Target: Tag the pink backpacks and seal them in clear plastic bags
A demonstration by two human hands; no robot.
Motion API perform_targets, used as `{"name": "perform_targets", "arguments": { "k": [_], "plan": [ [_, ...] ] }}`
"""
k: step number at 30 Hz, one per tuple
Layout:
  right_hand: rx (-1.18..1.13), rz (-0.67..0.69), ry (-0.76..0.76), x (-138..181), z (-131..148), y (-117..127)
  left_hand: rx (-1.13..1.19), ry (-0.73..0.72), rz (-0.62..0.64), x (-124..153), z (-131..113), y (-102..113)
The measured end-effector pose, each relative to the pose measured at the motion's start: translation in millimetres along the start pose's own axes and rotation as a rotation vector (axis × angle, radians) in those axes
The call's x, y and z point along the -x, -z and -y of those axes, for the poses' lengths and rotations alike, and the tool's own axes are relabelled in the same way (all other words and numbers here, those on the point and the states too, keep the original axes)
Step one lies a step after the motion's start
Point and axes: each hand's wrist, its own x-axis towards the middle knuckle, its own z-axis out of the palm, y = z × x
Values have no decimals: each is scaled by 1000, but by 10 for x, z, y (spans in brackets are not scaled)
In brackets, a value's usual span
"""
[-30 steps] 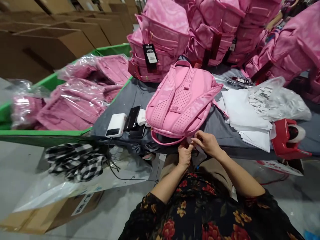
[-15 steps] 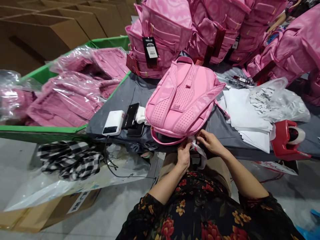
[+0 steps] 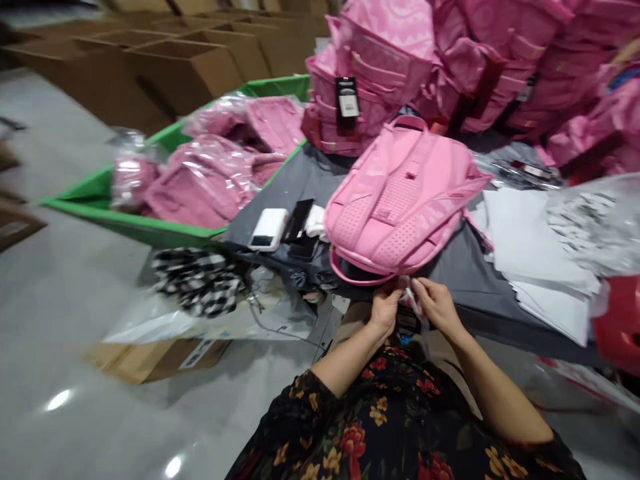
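Observation:
A pink backpack (image 3: 400, 207) lies on the grey-covered table with its straps facing up. Its near end reaches the table's front edge, above my lap. Just below that end, my left hand (image 3: 384, 313) pinches a thin, whitish translucent plastic strip (image 3: 411, 298). My right hand (image 3: 440, 307) has its fingers closed on the same plastic, a few centimetres to the right. Some red shows on the strip, but blur hides its details. Both hands are close to the backpack's lower rim, and the fingertips are partly hidden.
Stacked pink backpacks (image 3: 375, 73) stand at the back. A green-edged bin (image 3: 200, 233) holds plastic-wrapped ones. A white power bank (image 3: 269, 230) and a black phone (image 3: 300, 219) lie left; white papers (image 3: 530, 233), a plastic bag (image 3: 600, 223) and a red tape dispenser (image 3: 620, 320) are right.
My view has swung left, so everything sits further right in the picture. Both hands stay at the backpack's near end, with the plastic strip now drawn up between them.

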Motion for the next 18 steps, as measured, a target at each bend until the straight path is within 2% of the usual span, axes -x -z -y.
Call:
{"name": "perform_targets", "arguments": {
  "k": [5,7,10,14,16,18],
  "plan": [
    [-215,416,-218,-143,-18,102,12,-50,-29,-40,3,-54],
    [-315,535,-278,-247,-101,81,22,-78,15,-69,-20,-71],
    [-439,561,-358,-313,-180,41,-98,-123,119,-35,-107,-38],
    [-503,505,-356,-202,-156,163,-569,-240,191,238,-332,215],
    [-492,495,-342,-70,-152,317,-793,-404,260,420,-492,436],
    [-456,514,-354,118,-197,490,-894,-661,433,564,-687,675]
  ]
}}
